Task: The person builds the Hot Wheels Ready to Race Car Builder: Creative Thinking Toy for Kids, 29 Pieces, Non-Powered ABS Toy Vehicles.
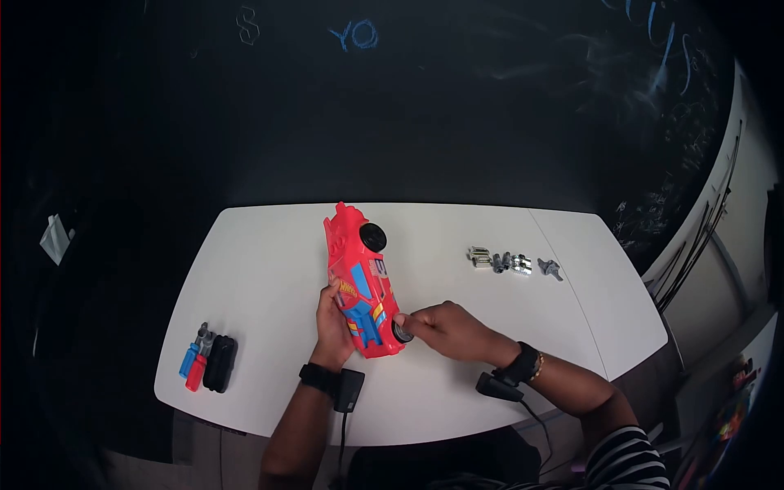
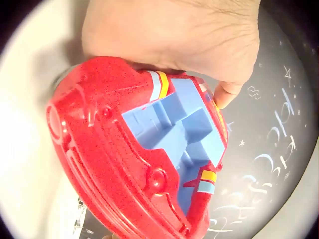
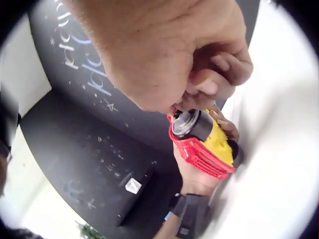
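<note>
Right hand (image 1: 449, 331), fingers (image 3: 239, 72) bent, near left hand (image 1: 331, 328)

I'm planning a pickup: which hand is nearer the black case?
Left hand, gripping the red car right of the case; the right hand is farther, at a wheel.

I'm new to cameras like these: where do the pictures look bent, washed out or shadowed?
Head view: the blackboard curves at its right edge and corners go dark; left wrist: the left hand looks pale and overlit; right wrist: the table is washed out, with soft shadows beside the toy car.
</note>
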`<state>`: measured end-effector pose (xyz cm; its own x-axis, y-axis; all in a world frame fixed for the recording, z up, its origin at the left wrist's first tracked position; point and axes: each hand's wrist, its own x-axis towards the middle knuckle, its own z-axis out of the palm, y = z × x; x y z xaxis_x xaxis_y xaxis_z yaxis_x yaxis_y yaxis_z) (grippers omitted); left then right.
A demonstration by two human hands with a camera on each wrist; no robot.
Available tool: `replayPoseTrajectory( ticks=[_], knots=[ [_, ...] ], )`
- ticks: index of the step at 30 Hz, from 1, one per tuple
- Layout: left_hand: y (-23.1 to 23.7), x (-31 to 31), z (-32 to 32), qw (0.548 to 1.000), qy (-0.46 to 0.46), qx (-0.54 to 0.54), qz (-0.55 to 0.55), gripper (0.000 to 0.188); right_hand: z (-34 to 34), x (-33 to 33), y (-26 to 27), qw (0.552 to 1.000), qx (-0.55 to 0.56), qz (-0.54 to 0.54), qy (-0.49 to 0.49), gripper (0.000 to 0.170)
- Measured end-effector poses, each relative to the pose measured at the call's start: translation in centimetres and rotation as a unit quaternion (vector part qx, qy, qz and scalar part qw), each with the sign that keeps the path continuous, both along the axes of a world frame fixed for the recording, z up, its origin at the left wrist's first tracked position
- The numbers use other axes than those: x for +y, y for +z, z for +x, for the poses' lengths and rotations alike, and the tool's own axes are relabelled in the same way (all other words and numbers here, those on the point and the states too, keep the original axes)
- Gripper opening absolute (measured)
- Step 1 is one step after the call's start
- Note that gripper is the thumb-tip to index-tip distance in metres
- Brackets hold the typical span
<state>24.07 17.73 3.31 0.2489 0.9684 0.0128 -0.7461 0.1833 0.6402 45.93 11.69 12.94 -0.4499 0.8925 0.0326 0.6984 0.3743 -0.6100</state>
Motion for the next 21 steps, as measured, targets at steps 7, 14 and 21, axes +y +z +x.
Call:
replayPoseTrajectory(
  ticks=[7,14,21],
  knots=[
    [-0.6,0.4,0.1,1.000,0.016,0.002,0.008,0.062,0.3,-0.9,0.9,0.972,-0.055,0.214,0.075,0.045],
    [-0.9,0.4,0.1,0.999,0.032,0.007,0.012,0.060,-0.4,-0.9,0.1,0.968,-0.107,0.223,0.045,0.043],
    [-1.4,0.8,0.3,0.998,0.064,0.010,0.025,0.063,0.1,0.4,0.9,0.996,-0.058,-0.031,-0.053,0.050]
  ],
)
